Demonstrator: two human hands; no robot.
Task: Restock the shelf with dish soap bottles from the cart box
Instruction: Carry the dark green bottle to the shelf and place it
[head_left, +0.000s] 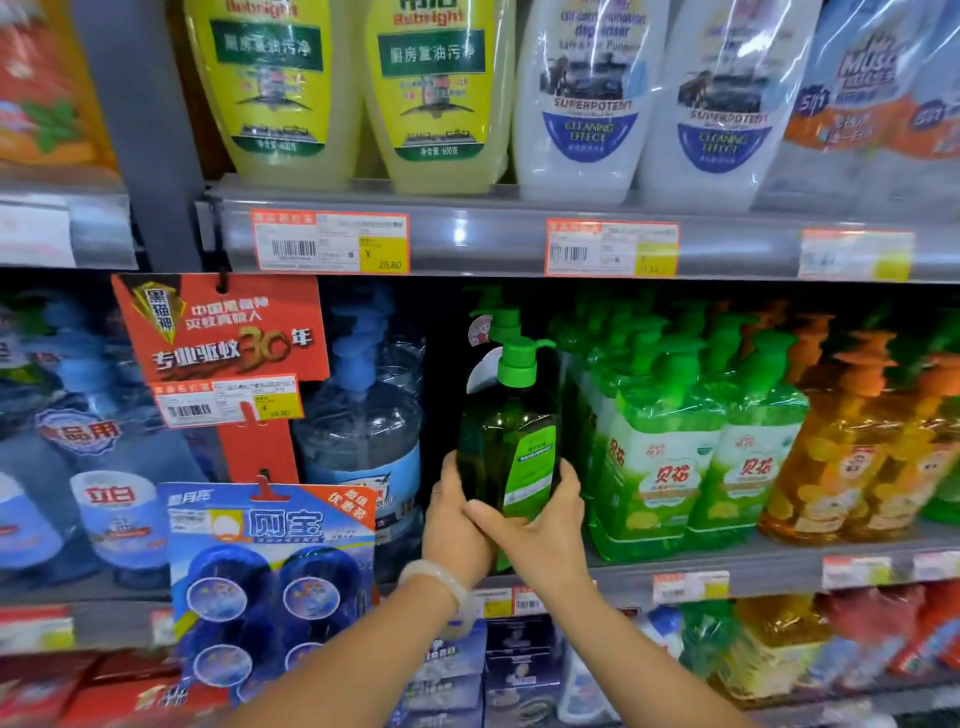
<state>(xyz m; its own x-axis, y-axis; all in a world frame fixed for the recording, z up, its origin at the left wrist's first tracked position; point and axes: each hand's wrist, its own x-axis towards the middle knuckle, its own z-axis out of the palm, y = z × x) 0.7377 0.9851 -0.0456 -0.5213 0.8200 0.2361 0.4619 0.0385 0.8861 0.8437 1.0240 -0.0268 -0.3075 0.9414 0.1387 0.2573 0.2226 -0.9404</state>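
A dark green dish soap bottle (506, 447) with a bright green pump top stands upright at the front of the middle shelf (727, 569). My left hand (454, 525), with a pale bracelet on the wrist, grips the bottle's lower left side. From the right, my right hand (540, 525) holds the lower front and right side, the thumb lying across the front. Another green pump shows behind the bottle. The cart box is out of view.
Twin packs of green soap bottles (691, 457) stand right of the bottle, orange ones (852, 452) further right. A large blue jug (363, 431) sits left. Hanging red signs (223, 332) and a blue toilet-block pack (270, 582) hang at the left. Refill pouches fill the upper shelf (467, 244).
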